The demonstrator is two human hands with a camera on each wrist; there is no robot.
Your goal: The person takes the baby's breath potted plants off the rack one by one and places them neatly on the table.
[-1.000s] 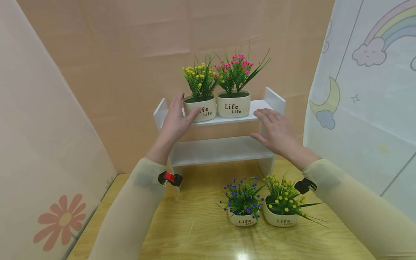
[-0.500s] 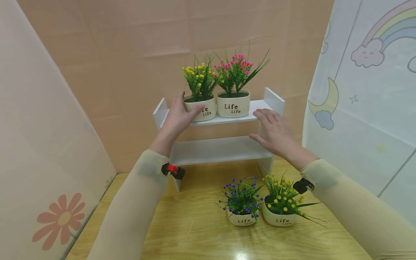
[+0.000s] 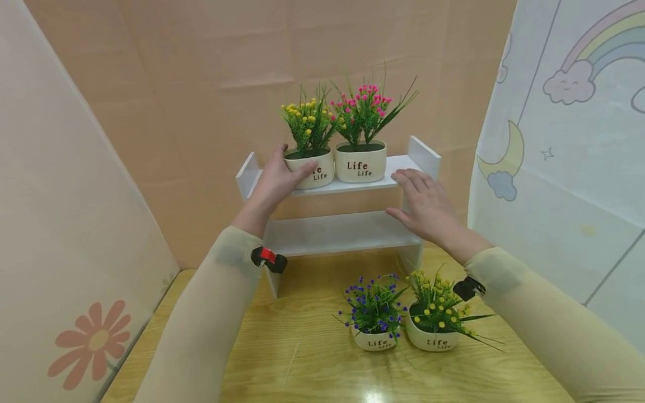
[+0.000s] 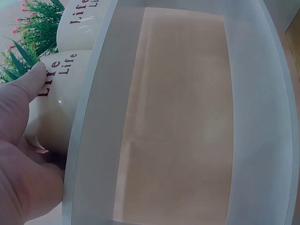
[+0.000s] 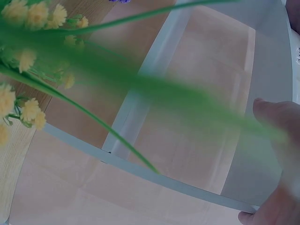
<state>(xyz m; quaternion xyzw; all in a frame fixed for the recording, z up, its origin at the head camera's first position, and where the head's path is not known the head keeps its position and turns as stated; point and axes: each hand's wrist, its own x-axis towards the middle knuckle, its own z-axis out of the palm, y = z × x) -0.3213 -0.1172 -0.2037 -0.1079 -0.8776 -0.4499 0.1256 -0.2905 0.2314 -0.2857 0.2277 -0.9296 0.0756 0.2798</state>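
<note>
On the white two-tier shelf (image 3: pixel 347 232), a cream "Life" flowerpot with yellow flowers (image 3: pixel 308 120) stands at the left of the top tier. My left hand (image 3: pixel 276 182) grips this pot by its left end, thumb across the lettering and fingers hidden around the side. In the left wrist view, the thumb presses the pot's face (image 4: pixel 61 108). Close beside it stands a matching flowerpot with pink flowers (image 3: pixel 360 165). My right hand (image 3: pixel 428 204) rests at the right front of the top tier, fingers extended over the board and thumb lower, spread apart.
On the wooden table (image 3: pixel 262 358), in front of the shelf, stand two more pots: one with purple flowers (image 3: pixel 375 338) and one with yellow flowers (image 3: pixel 434 338). Raised side panels (image 3: pixel 424 157) end the top tier. Printed cloth (image 3: pixel 564 235) hangs at the right.
My left hand has shifted slightly right, and its thumb has come further across the face of the yellow-flowered pot. The right hand and the pots stay in place.
</note>
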